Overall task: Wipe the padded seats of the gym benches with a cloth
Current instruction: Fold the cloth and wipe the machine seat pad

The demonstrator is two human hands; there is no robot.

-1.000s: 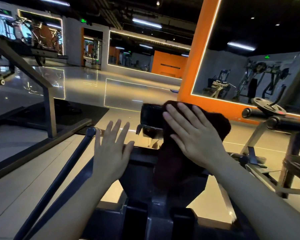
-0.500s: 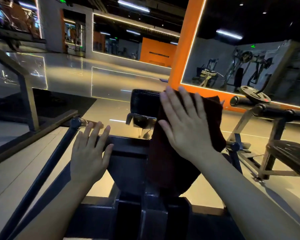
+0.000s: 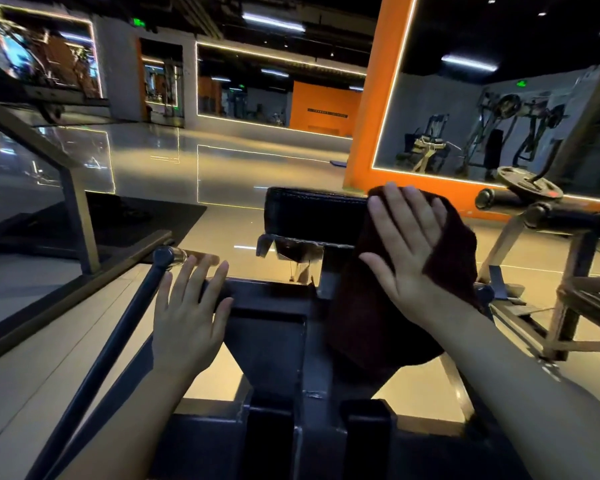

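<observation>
My right hand [image 3: 407, 251] lies flat, fingers straight and spread, pressing a dark maroon cloth [image 3: 388, 327] against the right end of a black padded vinyl seat [image 3: 312, 214]; the cloth drapes down from under my palm over the dark metal machine frame [image 3: 274, 341], its lower edge hanging loose near my forearm; my left hand [image 3: 187, 320] is also open, fingers straight and slightly fanned, fingertips resting on the frame's top crossbar to the left of the pad, holding nothing; a dark round metal bar with a capped end [image 3: 118, 337] runs diagonally just left of that hand; the pad sits on a metal bracket above the frame, beyond both hands; glossy beige floor [image 3: 243, 168] all around; orange-framed wall mirror [image 3: 371, 116] behind the pad, lit edge strip; to the right, a tan metal rack [image 3: 568, 306] with black roller pads and a weight plate [image 3: 527, 181] lying on top, slightly blurred.
</observation>
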